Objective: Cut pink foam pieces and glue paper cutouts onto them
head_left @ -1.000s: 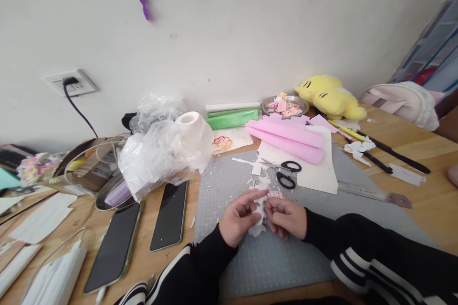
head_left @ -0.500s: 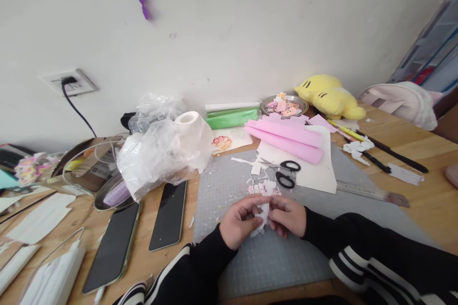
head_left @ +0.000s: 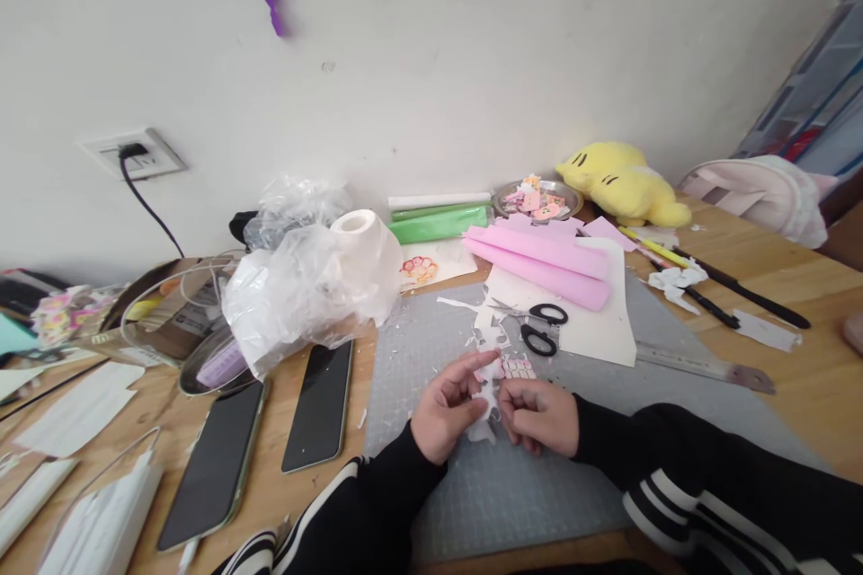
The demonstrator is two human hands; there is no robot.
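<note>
The left hand [head_left: 445, 411] has a jagged piece of white paper [head_left: 483, 409] pinched between its thumb and fingers, the index finger stretched out toward the far side. The right hand [head_left: 541, 411] is half curled just to the right, its fingertips at the paper's edge (whether they grip it, I cannot tell). The white paper is between the two hands, above the grey mat [head_left: 539, 503].

Just beyond the fingers, a small paper with a pink-lined pattern [head_left: 519, 368] lies on the mat, partly hidden by the hands. White scraps [head_left: 483, 318] are strewn a little farther off, and to their right lie the scissors [head_left: 532, 315] with black handles, resting partly over a white sheet [head_left: 600, 341]. A pink roll [head_left: 539, 265] lies across that sheet's far part, and a ruler [head_left: 701, 366] runs out to the right.

At the far side, near the wall, are a green packet [head_left: 441, 226], a metal dish [head_left: 577, 202] of pink and orange cutouts [head_left: 532, 200], and a yellow plush toy [head_left: 624, 184]. To the left of the mat, two phones [head_left: 316, 409] lie side by side on the wooden table [head_left: 761, 256], with a clear plastic bag [head_left: 289, 296] and a white roll [head_left: 370, 243] beyond them.
</note>
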